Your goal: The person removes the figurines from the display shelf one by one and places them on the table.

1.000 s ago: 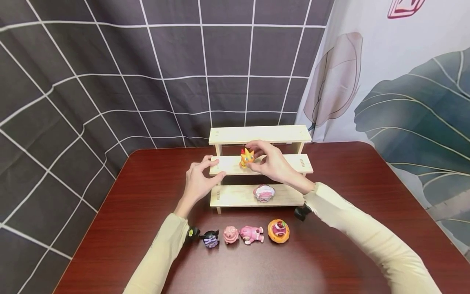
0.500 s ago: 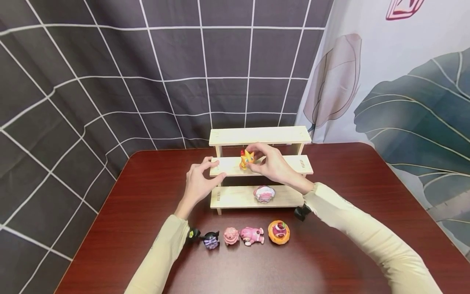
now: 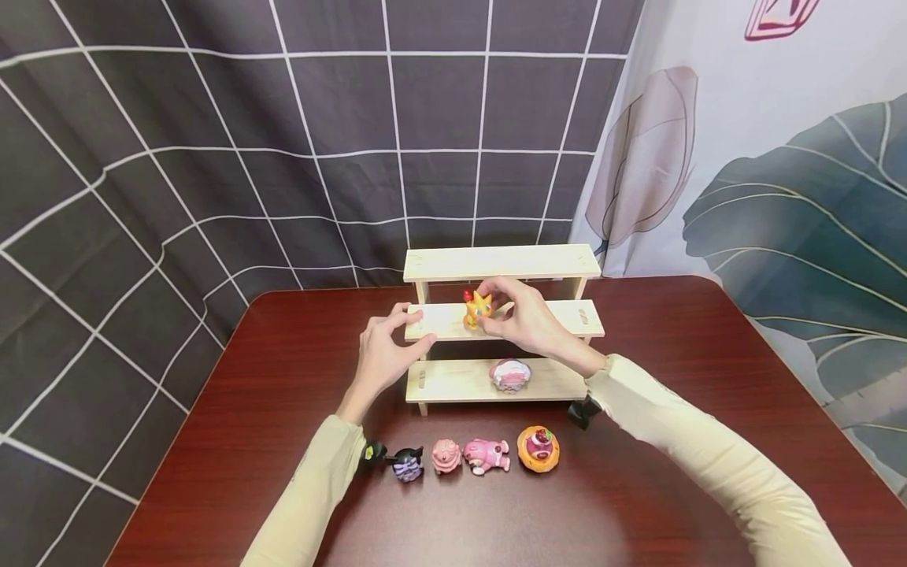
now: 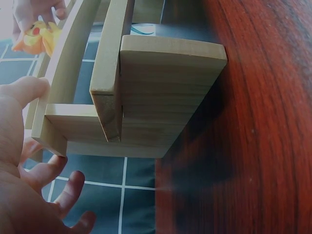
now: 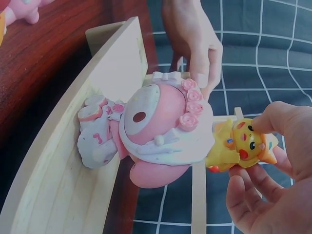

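A yellow figurine with pointed ears (image 3: 478,309) is at the middle step of a three-step wooden display shelf (image 3: 503,259). My right hand (image 3: 527,319) pinches it by the head between thumb and fingers; the right wrist view shows its face (image 5: 248,141) sideways. My left hand (image 3: 383,350) holds the left end of that same step, thumb at the front edge and fingers behind, as the left wrist view shows. On the bottom step sits a pink-and-white figurine (image 3: 510,375), with roses on its hood (image 5: 190,107) in the right wrist view.
In front of the shelf, a row on the dark red table (image 3: 283,378) holds a black-and-purple figurine (image 3: 407,465), a pink round one (image 3: 446,456), a pink bear-like one lying down (image 3: 486,454) and an orange tart-shaped one (image 3: 538,449). A grid-patterned curtain (image 3: 340,181) hangs behind.
The head view has tilted slightly, so the scene sits a little lower. The right hand and yellow figurine have shifted barely, if at all; both hands keep their hold.
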`<state>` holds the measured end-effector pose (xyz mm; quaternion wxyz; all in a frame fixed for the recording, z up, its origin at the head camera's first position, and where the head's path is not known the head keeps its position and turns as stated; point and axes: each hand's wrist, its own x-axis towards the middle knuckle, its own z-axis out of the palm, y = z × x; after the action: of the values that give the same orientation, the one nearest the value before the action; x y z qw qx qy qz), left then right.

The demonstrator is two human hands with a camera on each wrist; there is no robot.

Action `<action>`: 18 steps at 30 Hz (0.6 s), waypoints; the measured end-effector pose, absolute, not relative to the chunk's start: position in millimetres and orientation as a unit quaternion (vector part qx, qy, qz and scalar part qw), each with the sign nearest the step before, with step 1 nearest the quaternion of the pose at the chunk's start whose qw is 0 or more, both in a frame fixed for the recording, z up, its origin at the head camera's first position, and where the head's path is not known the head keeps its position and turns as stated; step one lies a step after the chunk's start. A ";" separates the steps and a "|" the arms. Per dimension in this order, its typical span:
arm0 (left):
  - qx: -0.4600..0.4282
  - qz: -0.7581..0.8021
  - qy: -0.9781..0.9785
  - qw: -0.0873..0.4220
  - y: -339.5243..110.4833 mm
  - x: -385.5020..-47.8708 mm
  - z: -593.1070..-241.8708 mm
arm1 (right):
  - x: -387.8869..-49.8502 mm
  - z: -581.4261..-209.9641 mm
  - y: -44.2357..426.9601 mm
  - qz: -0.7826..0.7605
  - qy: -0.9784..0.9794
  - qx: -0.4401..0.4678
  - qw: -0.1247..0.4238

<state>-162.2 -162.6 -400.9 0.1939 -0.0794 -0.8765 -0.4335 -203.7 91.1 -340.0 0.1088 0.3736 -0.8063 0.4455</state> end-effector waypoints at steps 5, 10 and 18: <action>-0.077 -0.432 -0.878 0.192 -162.5 -162.1 -400.7 | -202.5 -341.2 94.0 0.450 -0.806 0.370 0.108; -0.078 -0.434 -0.876 0.193 -162.5 -162.1 -400.5 | -198.2 -339.7 98.2 0.454 -0.805 0.367 0.108; -0.077 -0.433 -0.877 0.193 -162.7 -162.9 -402.2 | -193.2 -339.2 108.5 0.454 -0.809 0.357 0.108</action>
<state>-162.9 -162.7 -402.2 0.1930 -0.0768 -0.8770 -0.4333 -193.2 108.5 -339.2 0.1083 0.3568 -0.8092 0.4541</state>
